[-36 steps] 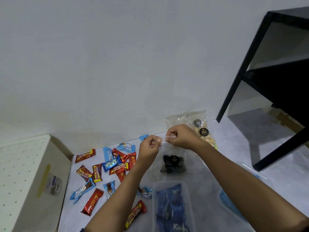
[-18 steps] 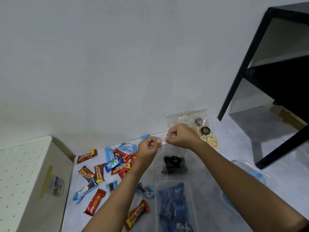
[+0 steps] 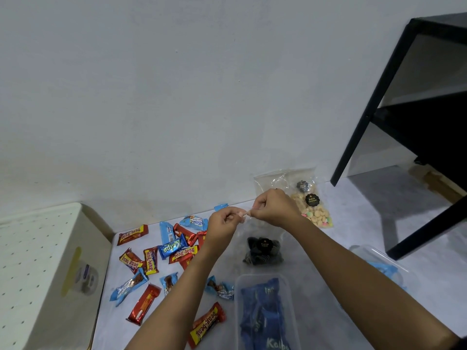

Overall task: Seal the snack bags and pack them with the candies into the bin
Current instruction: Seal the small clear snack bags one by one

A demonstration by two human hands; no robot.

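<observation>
The left hand [image 3: 225,224] and right hand [image 3: 276,208] pinch the top edge of the clear bag of dark snacks [image 3: 262,251] — fingers curled tight. Pressing along the whole edge, layers aligned, should seal it.

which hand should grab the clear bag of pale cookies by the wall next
Likely right. The right hand is in front of the clear bag of pale round cookies; the left hand is farther left, near the wrapped candy bars. Both now pinch the clear dark-snack bag.

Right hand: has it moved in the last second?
No. The right hand stays just left of the black label on the cookie bag, pinching the top of the dark-snack bag.
</observation>
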